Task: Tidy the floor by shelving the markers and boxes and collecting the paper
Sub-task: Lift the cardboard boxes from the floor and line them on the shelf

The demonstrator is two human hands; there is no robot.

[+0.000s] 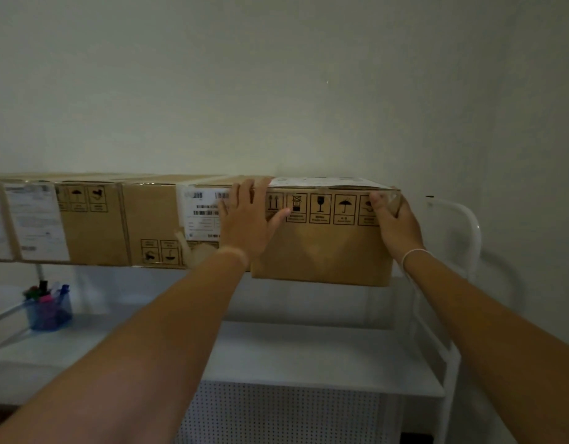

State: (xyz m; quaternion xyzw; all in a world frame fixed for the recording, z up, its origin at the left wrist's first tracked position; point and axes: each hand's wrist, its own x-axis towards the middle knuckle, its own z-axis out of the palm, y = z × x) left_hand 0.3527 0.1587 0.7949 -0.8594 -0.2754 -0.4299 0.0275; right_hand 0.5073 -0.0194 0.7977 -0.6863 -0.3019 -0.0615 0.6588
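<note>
A brown cardboard box (324, 251) with black handling symbols sits at the right end of the top shelf, its front sticking out past the boxes beside it. My left hand (249, 219) lies flat with spread fingers on the box's front left part. My right hand (393, 219) grips the box's upper right corner. Two more cardboard boxes (148, 219) (84, 225) with white labels stand in a row to the left. A blue mesh cup of markers (49, 310) stands on the lower shelf at the left.
The white metal shelf unit (449, 357) has a curved right end frame and a perforated back panel below. A pale wall rises behind the boxes. The lower shelf surface (292, 357) stretches under my arms.
</note>
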